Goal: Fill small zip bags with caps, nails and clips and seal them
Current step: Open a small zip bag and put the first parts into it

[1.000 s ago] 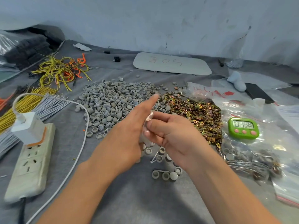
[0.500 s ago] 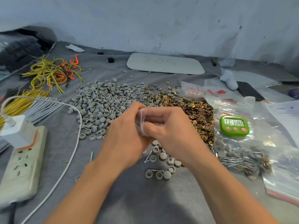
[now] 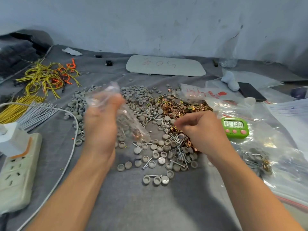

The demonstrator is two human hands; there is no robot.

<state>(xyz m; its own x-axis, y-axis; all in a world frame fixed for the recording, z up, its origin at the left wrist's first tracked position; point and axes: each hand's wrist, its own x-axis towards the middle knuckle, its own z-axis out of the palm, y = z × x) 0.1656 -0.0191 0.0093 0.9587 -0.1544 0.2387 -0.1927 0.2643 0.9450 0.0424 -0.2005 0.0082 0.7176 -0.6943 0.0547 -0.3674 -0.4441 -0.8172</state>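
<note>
My left hand (image 3: pixel 100 125) holds a small clear zip bag (image 3: pixel 128 124) above the grey cloth; the bag is blurred and hangs down to the right, with some copper clips showing in its lower end. My right hand (image 3: pixel 200 130) hovers with curled fingers over the nails (image 3: pixel 175 139) and the gold clips (image 3: pixel 180 105); whether it pinches anything I cannot tell. Grey caps (image 3: pixel 136 95) lie in a wide heap behind both hands, and more caps (image 3: pixel 156 179) are scattered near the front.
A green timer (image 3: pixel 235 127) sits right of my right hand, on large plastic bags (image 3: pixel 275 155) holding filled packets. A power strip (image 3: pixel 15 172) with white cable lies at left. Yellow and orange wires (image 3: pixel 50 77) lie at back left, a white board (image 3: pixel 165 65) behind.
My hands were together at the bag's mouth; now they have parted. The left hand swings the bag up and left, and the right hand has moved right over the nails and clips.
</note>
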